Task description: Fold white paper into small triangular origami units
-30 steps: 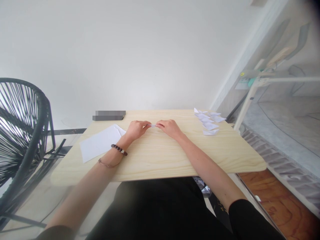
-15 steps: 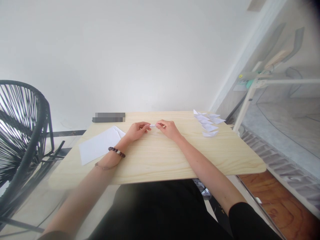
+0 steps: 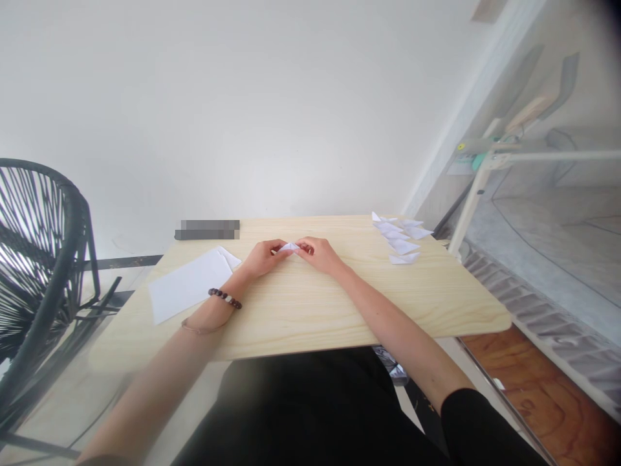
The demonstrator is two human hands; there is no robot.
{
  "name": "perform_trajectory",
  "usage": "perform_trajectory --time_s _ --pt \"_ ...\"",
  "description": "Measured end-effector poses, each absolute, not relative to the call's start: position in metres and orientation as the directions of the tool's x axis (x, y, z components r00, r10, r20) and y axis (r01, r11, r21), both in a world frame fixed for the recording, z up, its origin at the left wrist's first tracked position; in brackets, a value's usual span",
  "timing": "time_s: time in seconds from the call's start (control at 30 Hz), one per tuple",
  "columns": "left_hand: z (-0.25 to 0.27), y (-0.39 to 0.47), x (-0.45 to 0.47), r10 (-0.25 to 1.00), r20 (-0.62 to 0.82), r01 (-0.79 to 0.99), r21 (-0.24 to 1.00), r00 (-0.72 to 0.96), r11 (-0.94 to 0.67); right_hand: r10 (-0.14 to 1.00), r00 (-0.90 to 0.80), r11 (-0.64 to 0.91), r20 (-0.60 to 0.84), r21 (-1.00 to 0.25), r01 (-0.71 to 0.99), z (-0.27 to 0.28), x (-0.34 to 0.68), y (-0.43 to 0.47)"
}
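A small folded white paper boat [image 3: 290,247] is held between my two hands over the middle of the table. My left hand [image 3: 264,257], with a beaded bracelet on its wrist, pinches the boat's left end. On the other end the fingers of my right hand [image 3: 318,254] are closed. A low peak of folded paper shows between the fingertips; the ends are hidden by the fingers. Several finished-looking paper boats [image 3: 402,246] stand in rows at the right of the table. Flat white sheets of paper [image 3: 187,285] lie to the left, beside my left forearm.
The light wooden table [image 3: 310,310] stands against a white wall. A dark, partly pixelated long object [image 3: 207,230] lies at its back left edge. A dark woven chair [image 3: 43,246] is at the left, and a white metal frame [image 3: 473,200] rises at the right.
The paper between my hands now shows a peaked shape where it was a thin flat strip. My right hand has turned and come a little closer to the left one. The view has shifted slightly.
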State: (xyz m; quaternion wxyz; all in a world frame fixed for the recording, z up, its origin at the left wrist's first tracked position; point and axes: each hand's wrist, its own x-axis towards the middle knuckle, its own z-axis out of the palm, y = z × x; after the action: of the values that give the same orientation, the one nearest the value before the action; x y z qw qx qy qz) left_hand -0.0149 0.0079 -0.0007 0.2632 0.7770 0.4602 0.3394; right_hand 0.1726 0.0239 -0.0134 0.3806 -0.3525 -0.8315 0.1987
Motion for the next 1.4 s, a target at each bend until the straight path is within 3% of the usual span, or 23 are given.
perform_trajectory --time_s 0.27,0.5,0.7,0.97,1.1,1.4 --pt "0.0034 0.0061 -0.0124 0.888 0.308 0.593 0.662 0.342 -0.458 0.665 -0.533 0.747 0.523 -0.486 0.454 -0.0123 0.1718 0.0249" --pt "0.0010 0.0046 -0.0108 0.884 0.302 0.505 0.734 0.356 -0.454 0.654 -0.559 0.755 0.510 -0.490 0.436 -0.0115 0.1733 0.0241" --pt "0.0043 0.0058 -0.0106 0.873 0.335 0.500 0.721 0.354 -0.480 0.653 -0.568 0.756 0.501 -0.484 0.441 -0.0099 0.1716 0.0207" --pt "0.0020 0.0052 -0.0128 0.920 0.161 0.392 0.868 0.357 -0.304 0.779 -0.443 0.622 0.443 -0.636 0.457 -0.0120 0.1707 0.0211" --pt "-0.0007 0.0075 -0.0152 0.904 0.150 0.369 0.877 0.400 -0.308 0.806 -0.459 0.559 0.373 -0.733 0.388 -0.0139 0.1722 0.0222" --pt "-0.0013 0.0096 -0.0155 0.920 0.078 0.376 0.897 0.385 -0.233 0.832 -0.452 0.492 0.323 -0.806 0.329 -0.0166 0.1752 0.0279"
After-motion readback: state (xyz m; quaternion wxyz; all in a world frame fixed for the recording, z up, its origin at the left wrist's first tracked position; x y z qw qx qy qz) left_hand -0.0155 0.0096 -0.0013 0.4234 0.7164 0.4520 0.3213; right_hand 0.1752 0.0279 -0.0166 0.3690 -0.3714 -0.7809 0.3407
